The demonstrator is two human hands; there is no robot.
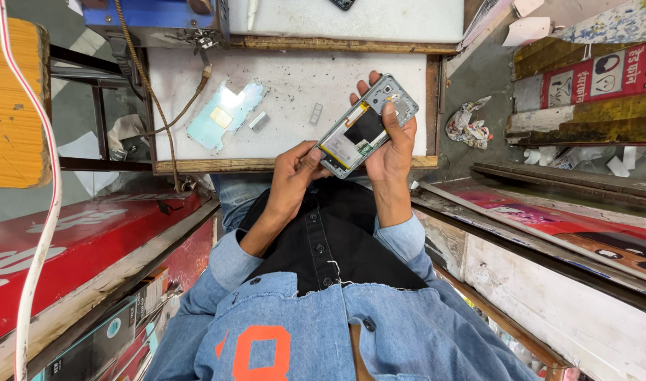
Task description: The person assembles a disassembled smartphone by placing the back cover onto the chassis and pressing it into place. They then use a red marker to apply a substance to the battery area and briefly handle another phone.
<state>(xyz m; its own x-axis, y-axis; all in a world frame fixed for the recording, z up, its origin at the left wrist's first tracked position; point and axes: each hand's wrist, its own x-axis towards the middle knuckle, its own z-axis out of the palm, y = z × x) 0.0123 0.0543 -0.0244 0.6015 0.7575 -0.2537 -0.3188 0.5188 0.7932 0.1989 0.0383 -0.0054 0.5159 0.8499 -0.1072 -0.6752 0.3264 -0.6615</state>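
Both hands (295,173) (392,152) cradle the opened phone (369,127).

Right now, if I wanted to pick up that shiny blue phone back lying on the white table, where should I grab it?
Take the pale blue back cover by its two long edges, coming straight down from above. It lies flat and thin on the white worktop, so there is nothing to get under. Keep fingers off the square patch in its middle. The brown cable runs close along its left side.
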